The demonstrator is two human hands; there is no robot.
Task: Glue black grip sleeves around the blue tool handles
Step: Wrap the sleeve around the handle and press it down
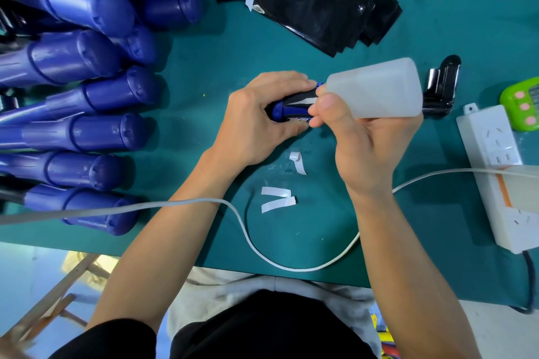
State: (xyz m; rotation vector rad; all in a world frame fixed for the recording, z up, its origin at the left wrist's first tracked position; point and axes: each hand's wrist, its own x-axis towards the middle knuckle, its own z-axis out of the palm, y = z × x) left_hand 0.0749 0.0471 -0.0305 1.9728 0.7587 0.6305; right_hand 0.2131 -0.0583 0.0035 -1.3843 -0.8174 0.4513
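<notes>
Head view: left hand (256, 122) curled palm-down over blue handle (294, 109) with black sleeve (303, 97), frame centre on tabletop (204, 73). Right hand (370, 148) grips tilted glue bottle (376, 87), nozzle at sleeve. Spare handles (87, 90) left.

Bright overhead light, warped soft edges

Even, bright light falls from above. Glare streaks the black sleeves (326, 6) at far centre. Soft shadows sit under the hands. Wide-angle bending curves the edges, and the near-left corner blurs.
</notes>
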